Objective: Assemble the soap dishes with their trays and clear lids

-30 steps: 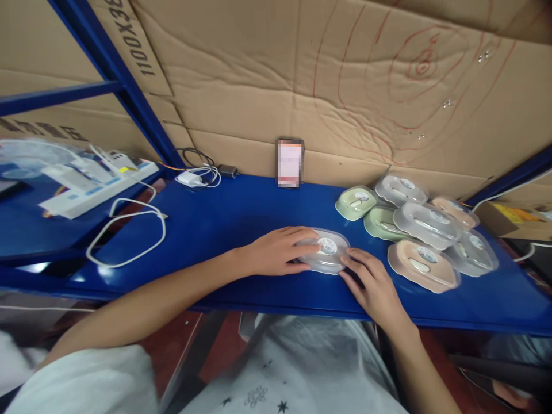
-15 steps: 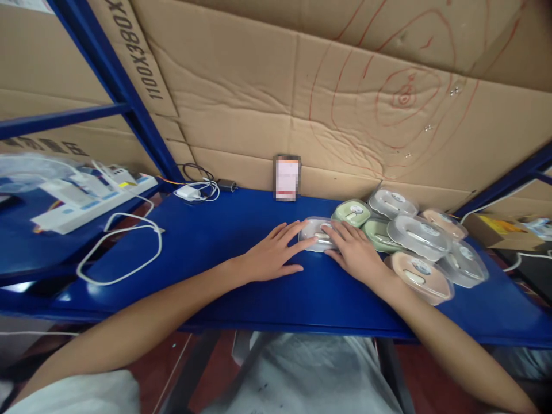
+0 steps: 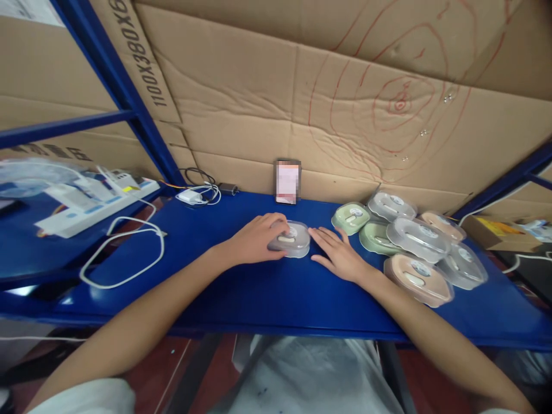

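Note:
On the blue tabletop (image 3: 267, 299) lies a grey plastic box with a clear lid (image 3: 298, 244), a round sticker and a small white piece on top. My left hand (image 3: 255, 238) grips its left end, thumb along the front and fingers over the back. My right hand (image 3: 338, 254) lies just right of the box with fingers stretched out, holding nothing. Similar boxes sit beyond that hand: two green ones, the rear green box (image 3: 351, 218) and the front green box (image 3: 379, 238), and a peach box (image 3: 418, 280) near my right forearm.
More grey boxes (image 3: 416, 238) are piled at the right, some overlapping. A phone (image 3: 287, 182) leans against the cardboard wall (image 3: 233, 109). At the left are a charger with cables (image 3: 192, 196), a looped white cable (image 3: 121, 283) and a power strip (image 3: 95, 210). Blue frame posts (image 3: 107, 80) rise at the side.
The grey box has shifted left, away from the green boxes. My left hand has moved left and closed around its end. My right hand has come off the box and rests beside it.

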Demonstrator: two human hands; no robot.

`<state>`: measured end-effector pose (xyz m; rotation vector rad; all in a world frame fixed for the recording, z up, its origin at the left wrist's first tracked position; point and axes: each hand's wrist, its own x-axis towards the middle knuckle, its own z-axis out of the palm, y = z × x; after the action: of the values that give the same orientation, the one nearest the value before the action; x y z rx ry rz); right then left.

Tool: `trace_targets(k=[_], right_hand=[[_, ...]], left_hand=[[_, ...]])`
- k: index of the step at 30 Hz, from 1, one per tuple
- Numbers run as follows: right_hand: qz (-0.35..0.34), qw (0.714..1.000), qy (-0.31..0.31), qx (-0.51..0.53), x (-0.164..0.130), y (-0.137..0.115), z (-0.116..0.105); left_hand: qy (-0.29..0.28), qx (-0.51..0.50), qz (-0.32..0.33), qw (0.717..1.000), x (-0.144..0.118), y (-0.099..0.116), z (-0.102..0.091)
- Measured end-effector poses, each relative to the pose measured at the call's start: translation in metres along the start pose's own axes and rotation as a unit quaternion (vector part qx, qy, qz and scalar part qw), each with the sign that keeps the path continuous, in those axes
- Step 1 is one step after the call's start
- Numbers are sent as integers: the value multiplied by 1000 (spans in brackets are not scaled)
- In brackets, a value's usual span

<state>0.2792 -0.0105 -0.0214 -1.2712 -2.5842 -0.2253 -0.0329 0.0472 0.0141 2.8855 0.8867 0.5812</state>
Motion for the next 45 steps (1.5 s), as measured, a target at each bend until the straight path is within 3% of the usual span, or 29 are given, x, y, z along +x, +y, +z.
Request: trace_targets(k=[3, 6, 8, 10, 13, 16, 21, 25, 32, 37, 45], right_hand=[[34, 996, 50, -71, 15, 8, -7], [179, 967, 116, -138, 13, 33, -12], [246, 949, 121, -157, 2, 51, -10], [246, 951, 99, -156, -11, 61, -6], [176, 974, 70, -125, -20, 65, -6], [112, 989, 53, -83, -10, 63, -12], [54, 998, 36, 2, 25, 67, -18], [73, 996, 41, 4, 43, 66, -14], [93, 993, 72, 4, 37, 51, 0], [125, 986, 110, -16, 32, 50, -1], [46, 999, 28, 7, 31, 41, 4]], left_hand=[[-45, -48, -59, 996, -5, -27, -21], [-12, -51, -127, 990, -14, -60, -38], [14, -30, -198, 980, -20, -81, -43], [24, -14, -258, 966, -24, -96, -44], [24, -1, -289, 957, -25, -107, -40], [31, 43, -297, 953, -22, -100, -35], [19, 111, -270, 956, -16, -69, -31], [-31, 131, -244, 960, -15, -53, -25], [-89, 105, -213, 967, -18, -57, -24], [-75, 85, -216, 970, -15, -54, -31], [-16, 127, -212, 969, -7, -37, -20]])
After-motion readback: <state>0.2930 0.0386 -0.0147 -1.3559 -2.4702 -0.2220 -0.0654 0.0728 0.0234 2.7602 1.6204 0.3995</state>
